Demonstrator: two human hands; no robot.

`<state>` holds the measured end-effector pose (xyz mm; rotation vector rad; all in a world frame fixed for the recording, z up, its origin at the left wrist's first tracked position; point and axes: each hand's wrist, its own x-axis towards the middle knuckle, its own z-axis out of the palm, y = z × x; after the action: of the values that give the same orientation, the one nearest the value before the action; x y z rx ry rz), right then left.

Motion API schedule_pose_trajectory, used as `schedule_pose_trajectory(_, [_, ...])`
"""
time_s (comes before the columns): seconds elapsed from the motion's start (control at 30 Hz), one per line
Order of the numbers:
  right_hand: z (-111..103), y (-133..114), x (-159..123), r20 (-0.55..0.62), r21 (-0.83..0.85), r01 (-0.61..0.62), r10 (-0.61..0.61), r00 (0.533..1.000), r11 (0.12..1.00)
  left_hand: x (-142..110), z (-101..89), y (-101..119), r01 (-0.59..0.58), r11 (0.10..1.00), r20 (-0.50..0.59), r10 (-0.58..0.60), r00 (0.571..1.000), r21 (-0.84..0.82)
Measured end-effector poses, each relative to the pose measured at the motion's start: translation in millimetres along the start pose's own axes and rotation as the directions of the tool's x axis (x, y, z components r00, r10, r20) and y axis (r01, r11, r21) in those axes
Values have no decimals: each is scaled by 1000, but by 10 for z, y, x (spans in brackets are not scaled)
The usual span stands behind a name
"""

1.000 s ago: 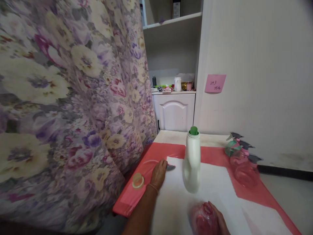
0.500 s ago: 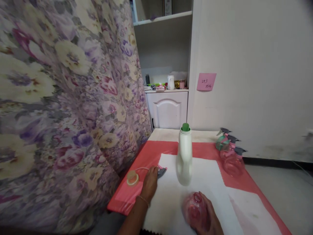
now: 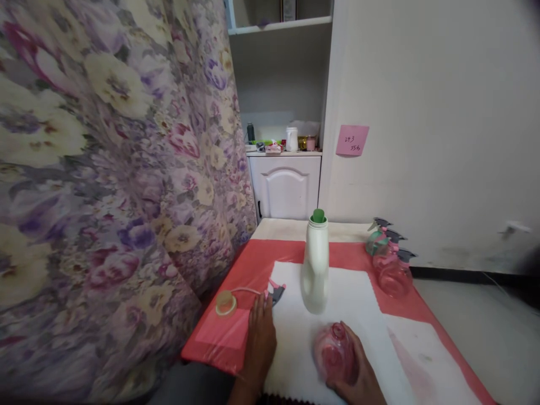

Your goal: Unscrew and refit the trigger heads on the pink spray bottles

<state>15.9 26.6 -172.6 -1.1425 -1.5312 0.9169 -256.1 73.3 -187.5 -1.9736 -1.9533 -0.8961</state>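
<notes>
A clear pink spray bottle (image 3: 333,354) without its head stands at the front of the white cloth (image 3: 346,292). My right hand (image 3: 363,371) wraps round its right side. My left hand (image 3: 260,343) lies flat with fingers stretched, holding nothing. Just beyond its fingertips is a grey and pink spray head (image 3: 276,292), its thin tube running left. Behind the pink bottle stands a tall pale green jug (image 3: 315,275) with something green in its open mouth.
A roll of tape (image 3: 225,304) sits on the red table cover (image 3: 236,275) at left. Several spray bottles (image 3: 394,275) with heads on stand at the right edge. A second white cloth (image 3: 430,354) lies at front right. A floral curtain (image 3: 126,197) hangs along the left.
My left hand has let go of the spray head and drawn back toward me, fingers straightened. The spray head stays on the cloth. My right hand still holds the pink bottle.
</notes>
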Motion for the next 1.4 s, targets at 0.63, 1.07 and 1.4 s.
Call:
schedule_pose_trajectory(0.63, [12, 26, -8, 44, 18, 23, -24, 999, 1000, 68, -472, 304, -38, 998, 216, 24, 976, 59])
schedule_pose_trajectory(1.07, [-3, -89, 2, -22, -42, 119, -120, 993, 992, 73, -499, 310, -19, 999, 240, 7, 971, 49])
schedule_pose_trajectory(1.4, [3, -128, 6, -80, 19, 100, -98, 992, 995, 73, -536, 313, 3, 999, 274, -12, 962, 32])
